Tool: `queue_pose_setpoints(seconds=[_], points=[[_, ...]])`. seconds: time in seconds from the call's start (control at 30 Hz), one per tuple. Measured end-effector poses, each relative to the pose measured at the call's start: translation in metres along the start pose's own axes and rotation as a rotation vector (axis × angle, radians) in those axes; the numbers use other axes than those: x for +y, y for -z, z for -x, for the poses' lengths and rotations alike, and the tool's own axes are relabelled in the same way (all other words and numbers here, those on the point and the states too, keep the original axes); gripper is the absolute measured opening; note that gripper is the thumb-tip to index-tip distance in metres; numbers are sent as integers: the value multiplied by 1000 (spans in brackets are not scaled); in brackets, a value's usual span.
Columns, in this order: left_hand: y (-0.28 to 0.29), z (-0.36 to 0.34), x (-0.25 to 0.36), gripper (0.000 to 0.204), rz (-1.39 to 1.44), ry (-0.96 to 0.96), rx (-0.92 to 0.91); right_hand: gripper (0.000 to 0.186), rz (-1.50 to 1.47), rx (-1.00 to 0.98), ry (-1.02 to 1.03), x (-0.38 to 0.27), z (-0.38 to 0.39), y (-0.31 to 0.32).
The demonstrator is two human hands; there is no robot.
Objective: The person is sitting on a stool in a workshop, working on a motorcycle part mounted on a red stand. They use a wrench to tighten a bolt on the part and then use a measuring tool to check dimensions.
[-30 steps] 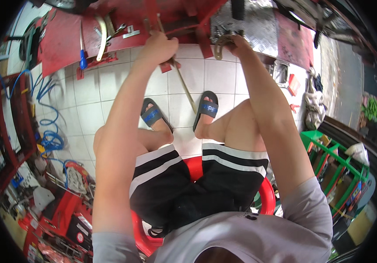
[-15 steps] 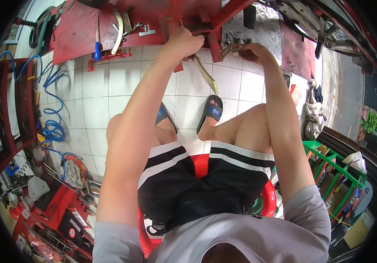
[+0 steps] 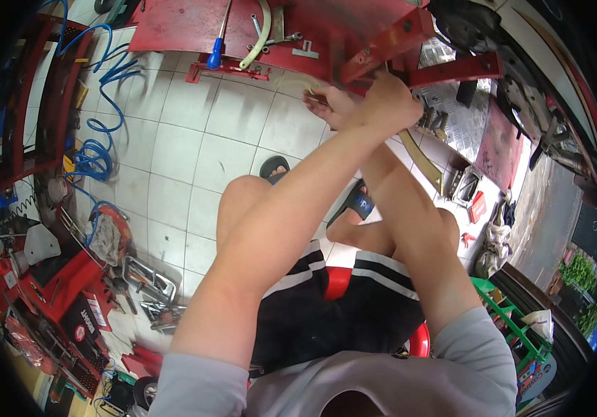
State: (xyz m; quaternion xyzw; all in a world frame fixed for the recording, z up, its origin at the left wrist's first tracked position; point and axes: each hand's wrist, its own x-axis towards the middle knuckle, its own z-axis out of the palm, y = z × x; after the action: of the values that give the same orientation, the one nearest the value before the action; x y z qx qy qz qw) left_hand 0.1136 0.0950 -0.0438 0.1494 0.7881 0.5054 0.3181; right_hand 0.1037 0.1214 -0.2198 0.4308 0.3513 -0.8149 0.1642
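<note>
My left hand is closed around the upper end of a long, curved yellowish strip. The strip hangs beside the red metal frame, its lower end pointing toward the floor. My right forearm passes beneath the left one. Left of that crossing, my right hand has its fingers round the end of a pale curved strip, smeared by motion. On the red bench lie another pale curved strip, a blue-handled screwdriver, a wrench and a small T-shaped metal piece.
A red metal frame juts out over the bench's right side. Motorcycle parts stand at upper right. A coiled blue hose runs down the left. Tools and a red cart fill the lower left; a green rack stands at right.
The view has swung to the right. My right hand has crossed under my left arm to the left side, carrying its curved strip. My left hand still grips the yellowish strip.
</note>
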Motion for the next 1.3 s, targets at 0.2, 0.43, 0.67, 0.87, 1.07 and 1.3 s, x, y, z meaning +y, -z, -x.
queue_pose_setpoints(seconds=[0.2, 0.43, 0.67, 0.87, 1.07, 1.3], points=[[-5, -5, -11, 73, -11, 4, -69, 20, -629, 76, 209, -29, -37, -63], [5, -9, -8, 58, -64, -25, -8, 35, 70, -117, 8, -16, 31, -12], [20, -15, -21, 41, -130, 27, -74, 55, -200, -447, 2, -48, 203, 41], [57, -23, -20, 33, -374, -52, 82, 52, 247, -28, 237, -47, 178, 25], [68, -60, -47, 33, -45, -215, 197, 76, 407, -35, 473, -57, 174, 8], [47, -101, -101, 28, 44, -304, 131, 73, 604, 37, 1088, -35, 96, 46]])
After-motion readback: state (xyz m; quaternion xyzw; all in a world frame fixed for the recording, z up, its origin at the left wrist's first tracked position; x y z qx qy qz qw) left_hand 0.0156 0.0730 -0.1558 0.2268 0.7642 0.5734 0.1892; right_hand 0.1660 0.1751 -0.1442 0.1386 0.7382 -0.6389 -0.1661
